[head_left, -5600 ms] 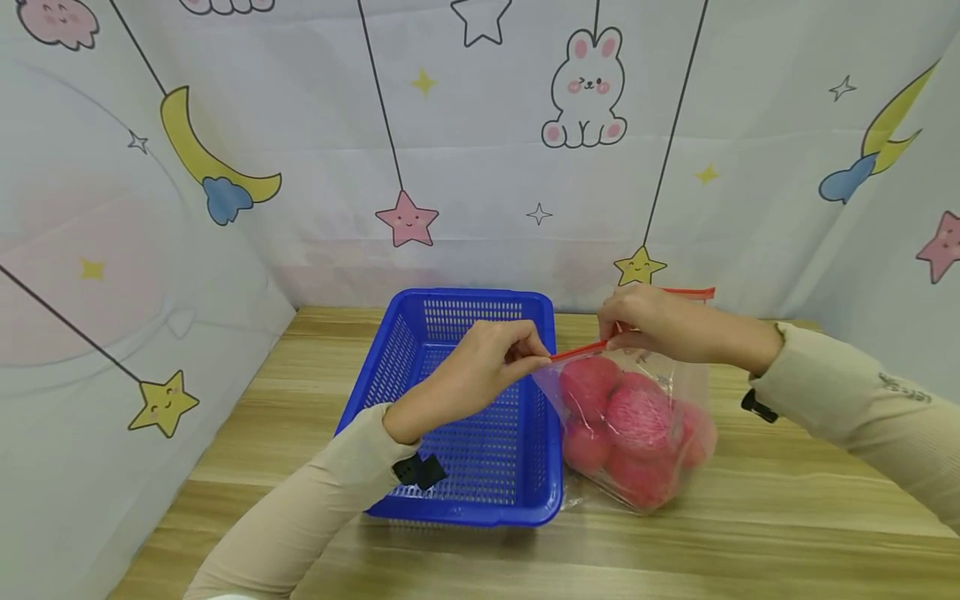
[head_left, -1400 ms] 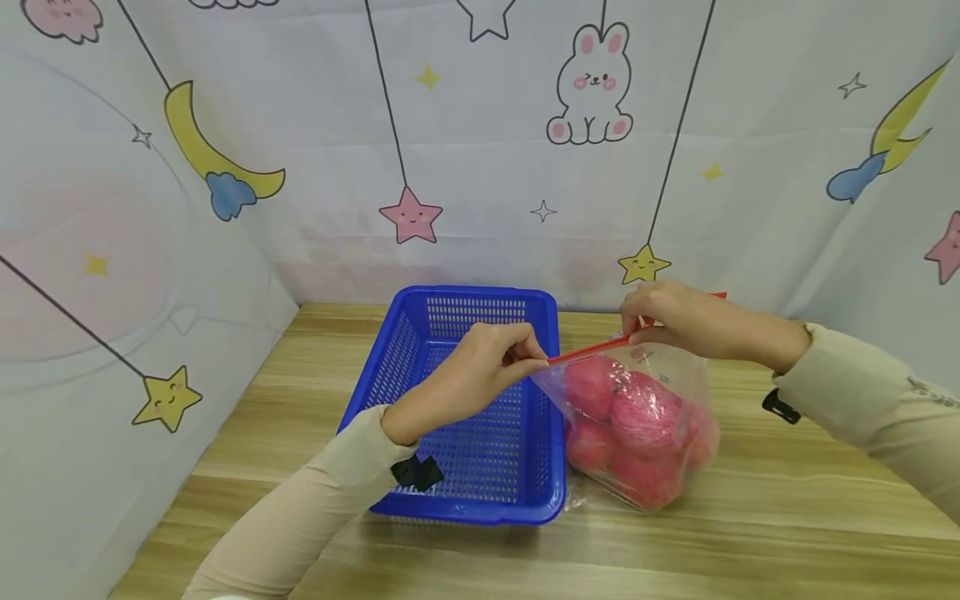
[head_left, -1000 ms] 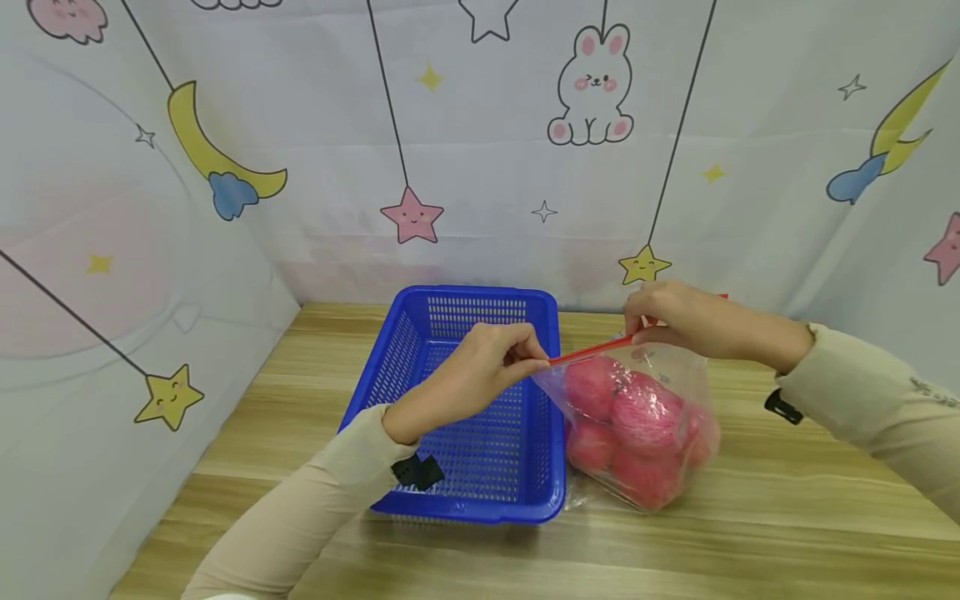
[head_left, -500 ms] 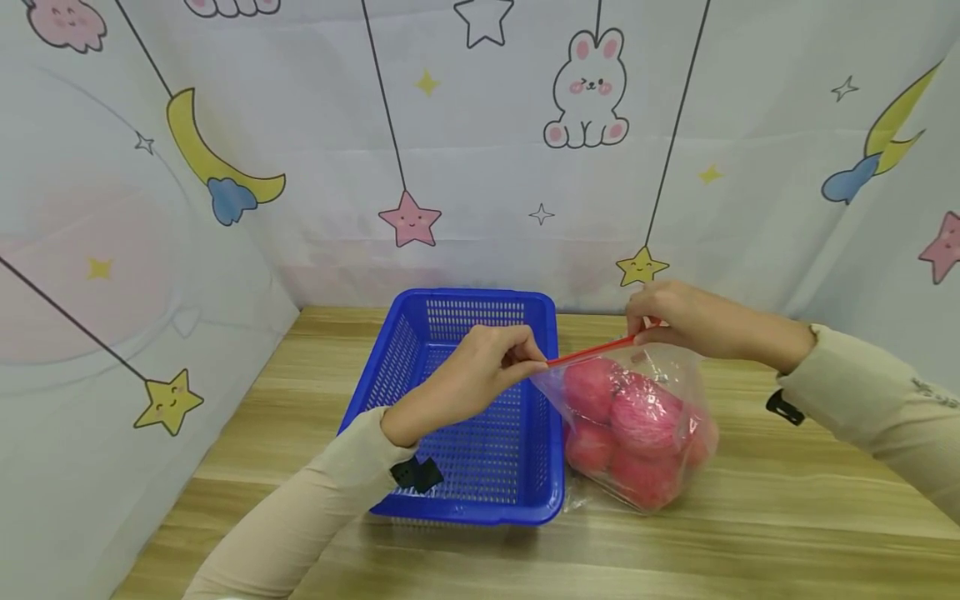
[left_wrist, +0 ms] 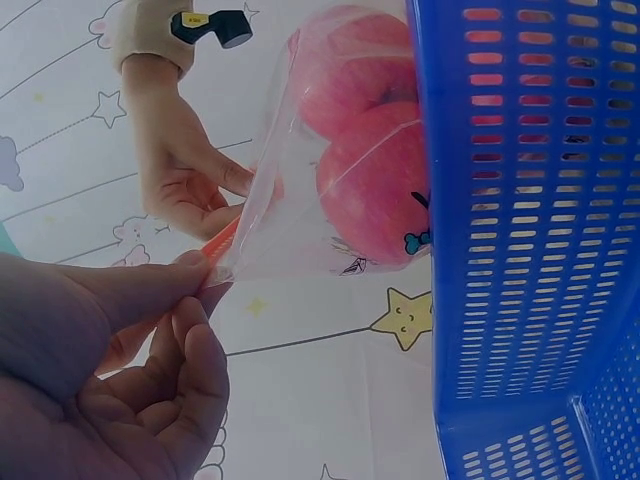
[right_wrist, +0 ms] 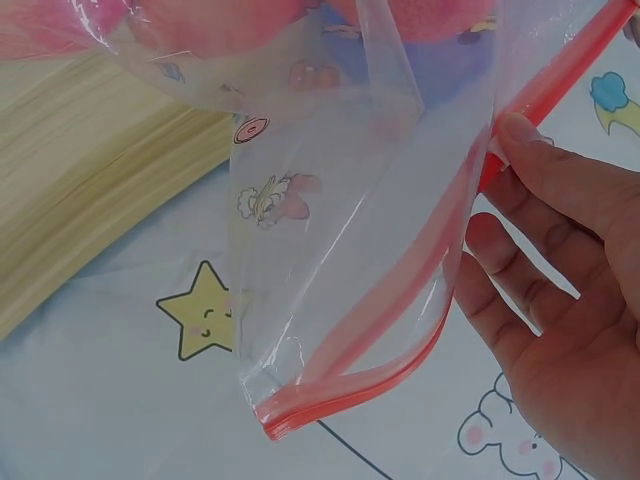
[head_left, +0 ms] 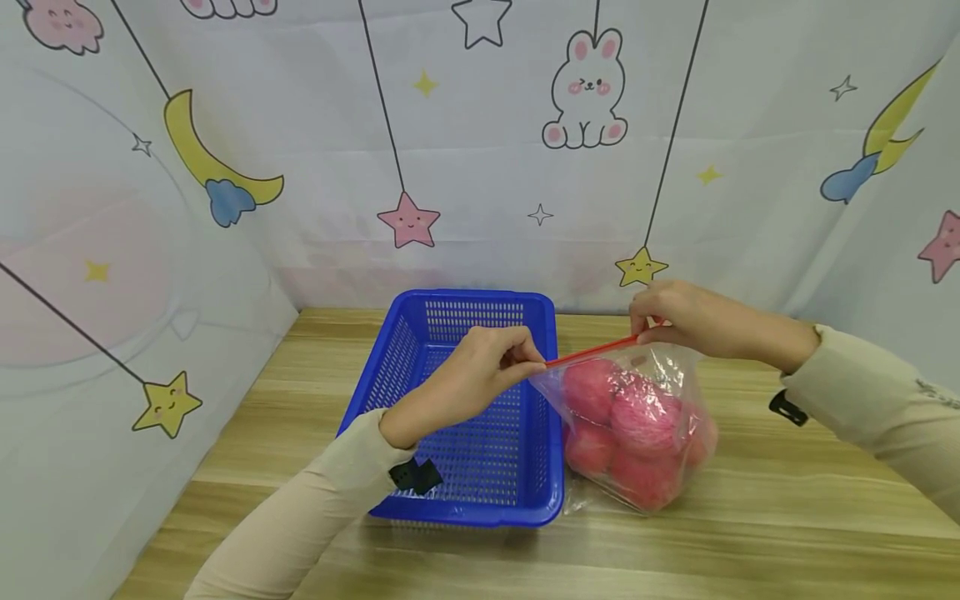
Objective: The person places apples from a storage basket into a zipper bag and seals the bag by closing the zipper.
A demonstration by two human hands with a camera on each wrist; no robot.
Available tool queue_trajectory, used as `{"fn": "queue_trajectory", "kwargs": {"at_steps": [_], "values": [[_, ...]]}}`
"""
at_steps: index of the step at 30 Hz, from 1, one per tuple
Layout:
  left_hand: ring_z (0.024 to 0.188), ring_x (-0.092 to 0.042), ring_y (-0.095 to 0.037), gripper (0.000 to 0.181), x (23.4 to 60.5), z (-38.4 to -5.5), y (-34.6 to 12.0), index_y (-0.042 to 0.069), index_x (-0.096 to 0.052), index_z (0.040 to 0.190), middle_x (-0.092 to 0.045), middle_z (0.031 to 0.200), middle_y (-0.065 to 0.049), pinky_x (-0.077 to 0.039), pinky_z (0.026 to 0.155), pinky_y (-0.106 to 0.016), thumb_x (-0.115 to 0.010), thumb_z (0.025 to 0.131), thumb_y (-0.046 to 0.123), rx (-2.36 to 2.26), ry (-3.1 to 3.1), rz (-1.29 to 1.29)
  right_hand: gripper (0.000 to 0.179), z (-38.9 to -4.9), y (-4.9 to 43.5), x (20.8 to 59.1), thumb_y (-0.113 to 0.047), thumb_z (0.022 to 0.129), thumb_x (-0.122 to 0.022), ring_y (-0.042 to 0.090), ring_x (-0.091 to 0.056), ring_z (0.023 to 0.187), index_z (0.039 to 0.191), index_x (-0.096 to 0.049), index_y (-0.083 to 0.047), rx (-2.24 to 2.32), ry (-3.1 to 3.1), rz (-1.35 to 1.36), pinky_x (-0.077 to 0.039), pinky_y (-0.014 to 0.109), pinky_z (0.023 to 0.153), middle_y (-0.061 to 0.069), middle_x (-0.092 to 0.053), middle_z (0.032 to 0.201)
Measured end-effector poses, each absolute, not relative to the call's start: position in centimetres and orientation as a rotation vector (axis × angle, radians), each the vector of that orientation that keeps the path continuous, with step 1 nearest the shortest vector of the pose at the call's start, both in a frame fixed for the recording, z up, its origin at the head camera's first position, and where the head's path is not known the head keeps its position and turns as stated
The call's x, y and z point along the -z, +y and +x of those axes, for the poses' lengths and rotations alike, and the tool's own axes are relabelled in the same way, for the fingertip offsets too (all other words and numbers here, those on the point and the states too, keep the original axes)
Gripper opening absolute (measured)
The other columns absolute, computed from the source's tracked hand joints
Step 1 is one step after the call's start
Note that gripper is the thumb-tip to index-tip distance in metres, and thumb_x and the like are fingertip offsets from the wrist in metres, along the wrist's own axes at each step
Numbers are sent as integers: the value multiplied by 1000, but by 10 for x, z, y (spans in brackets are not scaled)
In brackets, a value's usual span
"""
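A clear zip bag (head_left: 675, 367) full of several pink-red apples (head_left: 648, 417) stands on the table, against the right side of a blue basket. My left hand (head_left: 480, 371) pinches the left corner of its red zip (head_left: 592, 350), over the basket's right rim. Further along the same zip, my right hand (head_left: 693, 321) pinches it between thumb and fingers, and the strip between the hands is taut. In the right wrist view the two red edges of the mouth (right_wrist: 365, 385) gape apart beyond the right fingers. The left wrist view shows two apples (left_wrist: 375, 185) near the left fingers.
The blue perforated basket (head_left: 465, 512) sits left of the bag, under the left forearm. Wood-grain table (head_left: 750, 533) extends in front and to the right. A white cartoon-printed cloth (head_left: 480, 167) forms the back and side walls.
Over these seconds my right hand has slid rightward along the red zip, lengthening the strip between the hands. My left hand keeps its pinch on the corner, and the apples barely shift.
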State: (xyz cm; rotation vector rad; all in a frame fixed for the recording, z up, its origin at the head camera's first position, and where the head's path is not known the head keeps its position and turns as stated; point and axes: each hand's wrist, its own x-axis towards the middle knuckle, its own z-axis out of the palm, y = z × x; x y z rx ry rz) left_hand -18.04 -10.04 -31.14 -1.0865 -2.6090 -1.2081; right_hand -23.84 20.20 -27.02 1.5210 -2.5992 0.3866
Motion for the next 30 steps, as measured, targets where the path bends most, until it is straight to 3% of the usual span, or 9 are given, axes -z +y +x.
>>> {"fn": "queue_trajectory", "kwargs": {"at_steps": [6,20,30], "values": [[72,-60,-6,5,312,-181,-101,7,-66,92,-69,85,4,-53,66,-22,-70,93,12,1209,-2600,-1086,25,-238,205,270,0,82,-79,7,-49,75,79,-64,-20,-400,-2591,1516,-48,29,65,-17,-57,78],[72,-60,-5,5,313,-180,-102,8,-67,92,-69,85,2,-53,66,-22,-69,94,11,1219,-2592,-1096,28,-238,210,272,3,78,-81,5,-50,74,78,-63,-19,-407,-2556,1513,-49,29,64,-17,-58,77],[72,-62,-11,4,312,-180,-101,9,-67,91,-69,85,3,-52,65,-22,-70,93,9,1196,-2599,-1090,27,-238,214,271,2,77,-82,7,-51,76,78,-65,-18,-363,-2586,1488,-50,30,66,-16,-58,78]]}}
